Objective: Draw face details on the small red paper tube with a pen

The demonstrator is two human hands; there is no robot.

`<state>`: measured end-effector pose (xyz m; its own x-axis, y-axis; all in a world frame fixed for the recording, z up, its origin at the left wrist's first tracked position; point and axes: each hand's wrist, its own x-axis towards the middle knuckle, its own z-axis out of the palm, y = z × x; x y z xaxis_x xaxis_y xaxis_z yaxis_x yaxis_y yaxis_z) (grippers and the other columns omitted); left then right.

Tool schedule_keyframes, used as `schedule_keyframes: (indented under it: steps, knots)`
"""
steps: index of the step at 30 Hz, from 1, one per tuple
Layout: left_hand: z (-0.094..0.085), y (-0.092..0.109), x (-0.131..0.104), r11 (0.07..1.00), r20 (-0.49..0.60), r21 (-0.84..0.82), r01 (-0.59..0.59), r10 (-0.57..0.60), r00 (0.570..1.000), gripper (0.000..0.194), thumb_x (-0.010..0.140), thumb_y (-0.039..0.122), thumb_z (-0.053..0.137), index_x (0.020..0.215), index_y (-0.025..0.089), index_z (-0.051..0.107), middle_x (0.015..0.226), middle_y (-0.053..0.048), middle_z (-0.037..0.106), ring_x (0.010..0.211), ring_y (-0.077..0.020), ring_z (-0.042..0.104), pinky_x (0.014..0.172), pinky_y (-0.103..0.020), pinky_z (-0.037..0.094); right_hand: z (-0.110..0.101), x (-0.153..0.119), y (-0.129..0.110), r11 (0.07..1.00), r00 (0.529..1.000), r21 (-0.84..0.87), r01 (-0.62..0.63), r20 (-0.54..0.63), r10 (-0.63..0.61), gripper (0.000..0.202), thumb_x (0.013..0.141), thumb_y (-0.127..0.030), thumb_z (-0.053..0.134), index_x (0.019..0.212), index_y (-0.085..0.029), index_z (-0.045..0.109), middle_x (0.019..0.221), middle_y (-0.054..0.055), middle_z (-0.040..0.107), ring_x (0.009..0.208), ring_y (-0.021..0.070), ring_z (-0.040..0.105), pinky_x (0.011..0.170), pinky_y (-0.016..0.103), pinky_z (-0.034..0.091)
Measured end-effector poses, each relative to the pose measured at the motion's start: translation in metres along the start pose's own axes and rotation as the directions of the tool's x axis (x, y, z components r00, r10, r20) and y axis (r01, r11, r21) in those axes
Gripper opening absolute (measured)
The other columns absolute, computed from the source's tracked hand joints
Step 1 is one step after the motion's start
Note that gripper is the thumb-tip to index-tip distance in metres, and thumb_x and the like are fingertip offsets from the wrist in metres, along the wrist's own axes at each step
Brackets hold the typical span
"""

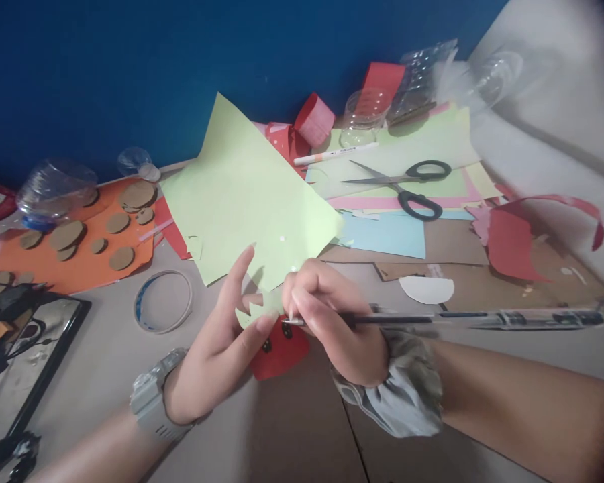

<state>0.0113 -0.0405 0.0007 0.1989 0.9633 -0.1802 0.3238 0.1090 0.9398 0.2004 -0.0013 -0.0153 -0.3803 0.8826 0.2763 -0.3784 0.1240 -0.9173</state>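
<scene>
My left hand (211, 365) pinches a small light green paper cutout (256, 311) with a jagged edge between thumb and fingers. Just below it, partly covered by the hands, is a red paper piece (282, 359) with black marks. Whether the two pieces are joined I cannot tell. A clear-barrelled pen (463, 320) is gripped in my right hand (335, 315), its tip pointing left at the cutout's edge beside my left thumb. Beyond both hands lies a large light green paper sheet (252, 194), one corner reaching toward the wall.
Black-handled scissors (403, 181) lie open on stacked coloured paper at the right, near a white marker (335, 154). A tape roll (162, 302) sits left of my hand. Cardboard discs (68, 235) cover orange paper (105, 258). Plastic cups (365, 114) stand by the blue wall.
</scene>
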Motion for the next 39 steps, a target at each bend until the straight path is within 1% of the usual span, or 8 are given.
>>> schedule_keyframes:
  steps: [7, 10, 13, 18, 25, 30, 35, 39]
  knots:
    - [-0.006, -0.006, -0.002, 0.949, -0.068, 0.263, -0.172, 0.196, 0.978, 0.075, 0.108, 0.041, 0.062, 0.17, 0.055, 0.022, 0.089, 0.004, 0.058, 0.079, -0.0167, 0.059, 0.077, -0.03, 0.055, 0.001, 0.004, -0.005, 0.985, 0.98, -0.044, -0.166, -0.122, 0.16, 0.034, 0.108, -0.027, 0.058, 0.076, -0.025, 0.046, 0.067, -0.006, 0.043, 0.058, 0.0132, 0.036, 0.054, 0.029, 0.031]
    - [-0.003, -0.007, -0.002, 0.953, 0.019, 0.157, -0.26, 0.26, 0.965, 0.076, 0.109, 0.025, 0.056, 0.168, 0.06, 0.023, 0.087, 0.006, 0.059, 0.076, -0.0149, 0.06, 0.078, -0.027, 0.055, 0.003, 0.004, -0.007, 0.977, 0.975, -0.068, -0.203, -0.106, 0.195, 0.034, 0.107, -0.029, 0.061, 0.076, -0.026, 0.046, 0.067, -0.005, 0.043, 0.06, 0.014, 0.039, 0.055, 0.029, 0.031]
    - [0.002, -0.008, -0.001, 0.929, 0.13, 0.003, -0.369, 0.366, 0.922, 0.081, 0.106, 0.01, 0.047, 0.17, 0.053, 0.021, 0.085, 0.007, 0.061, 0.067, -0.0129, 0.058, 0.073, -0.026, 0.054, 0.005, 0.004, -0.008, 0.98, 0.98, -0.082, -0.181, -0.095, 0.173, 0.037, 0.104, -0.029, 0.066, 0.075, -0.026, 0.044, 0.066, -0.006, 0.042, 0.058, 0.0135, 0.035, 0.055, 0.03, 0.031]
    - [0.007, -0.005, 0.002, 0.896, 0.09, 0.004, -0.443, 0.441, 0.893, 0.077, 0.105, 0.011, 0.047, 0.169, 0.047, 0.025, 0.083, 0.006, 0.062, 0.063, -0.0139, 0.054, 0.068, -0.027, 0.053, 0.007, 0.001, -0.008, 0.981, 0.981, -0.065, -0.182, -0.085, 0.177, 0.04, 0.106, -0.037, 0.066, 0.075, -0.026, 0.044, 0.062, -0.008, 0.041, 0.054, 0.0124, 0.036, 0.053, 0.03, 0.029]
    - [0.005, 0.002, 0.0, 0.93, -0.011, 0.119, -0.349, 0.352, 0.936, 0.068, 0.105, 0.015, 0.055, 0.163, 0.044, 0.032, 0.07, 0.01, 0.058, 0.052, -0.0109, 0.054, 0.055, -0.022, 0.048, 0.005, -0.002, -0.005, 0.977, 0.983, -0.119, -0.177, -0.064, 0.17, 0.035, 0.109, -0.037, 0.056, 0.077, -0.026, 0.046, 0.063, -0.006, 0.044, 0.054, 0.0133, 0.043, 0.053, 0.03, 0.034]
    - [-0.001, 0.013, -0.001, 0.95, -0.148, 0.303, -0.078, 0.128, 0.981, 0.047, 0.093, 0.026, 0.073, 0.138, 0.035, 0.063, 0.088, 0.004, 0.061, 0.072, -0.0134, 0.06, 0.06, -0.023, 0.048, 0.004, 0.0, -0.006, 0.977, 0.979, -0.099, -0.189, -0.092, 0.18, 0.034, 0.109, -0.033, 0.056, 0.077, -0.026, 0.044, 0.064, -0.007, 0.041, 0.053, 0.0128, 0.042, 0.052, 0.03, 0.032]
    - [-0.002, 0.03, 0.0, 0.976, -0.001, 0.145, 0.165, -0.167, 0.986, 0.039, 0.089, 0.035, 0.08, 0.123, 0.031, 0.062, 0.089, 0.006, 0.069, 0.067, -0.0137, 0.064, 0.058, -0.025, 0.05, 0.002, 0.001, -0.002, 0.984, 0.983, -0.064, -0.165, -0.095, 0.158, 0.035, 0.109, -0.033, 0.056, 0.077, -0.026, 0.044, 0.066, -0.007, 0.04, 0.055, 0.0128, 0.042, 0.053, 0.03, 0.033]
    - [-0.003, 0.034, 0.002, 0.968, 0.116, 0.126, 0.215, -0.229, 0.966, 0.03, 0.091, 0.044, 0.079, 0.101, 0.028, 0.056, 0.084, 0.005, 0.076, 0.066, -0.0162, 0.066, 0.058, -0.027, 0.049, 0.001, 0.001, -0.001, 0.985, 0.984, -0.052, -0.164, -0.085, 0.16, 0.035, 0.109, -0.033, 0.057, 0.078, -0.026, 0.045, 0.065, -0.007, 0.041, 0.054, 0.0128, 0.043, 0.052, 0.03, 0.034]
